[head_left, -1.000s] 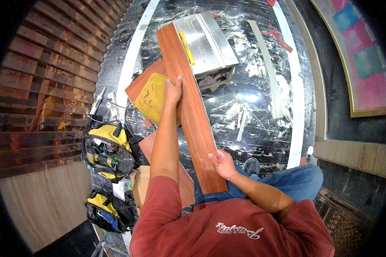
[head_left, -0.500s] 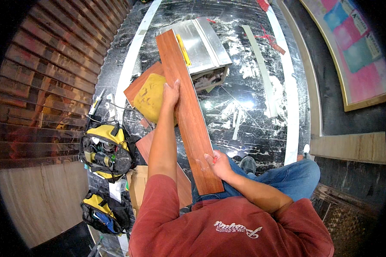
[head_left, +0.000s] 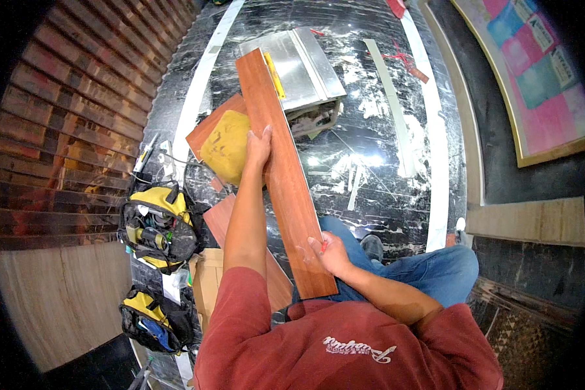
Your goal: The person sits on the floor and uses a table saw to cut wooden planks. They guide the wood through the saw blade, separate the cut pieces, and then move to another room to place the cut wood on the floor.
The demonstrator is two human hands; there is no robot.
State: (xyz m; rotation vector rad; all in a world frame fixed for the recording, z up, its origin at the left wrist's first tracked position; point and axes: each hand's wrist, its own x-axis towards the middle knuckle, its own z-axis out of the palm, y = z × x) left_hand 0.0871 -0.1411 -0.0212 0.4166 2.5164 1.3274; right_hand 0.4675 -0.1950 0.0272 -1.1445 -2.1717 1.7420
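Observation:
A long reddish-brown wood-look plank (head_left: 286,182) lies slantwise in front of me, its far end over the left side of a silver metal-topped box (head_left: 309,71). My left hand (head_left: 259,146) grips the plank's left edge around mid-length, fingers partly hidden. Near the close end, my right hand (head_left: 331,252) is closed on the right edge, thumb on top; a small red thing shows at its fingers, its kind unclear. A yellow strip (head_left: 274,75) sits on the metal top right beside the plank. Under my left wrist is a scuffed yellow rounded object (head_left: 226,148).
Two black-and-yellow tool bags (head_left: 159,224) stand at left, near a cardboard box (head_left: 208,279). More plank pieces (head_left: 221,224) lie beneath my left arm. A pale strip (head_left: 390,107) rests on the scuffed black floor at right. Slatted panelling (head_left: 78,130) rises on the left.
Both hands keep their hold, and the plank stays almost in place, its far end slightly lower in the picture. The whole view has shifted slightly.

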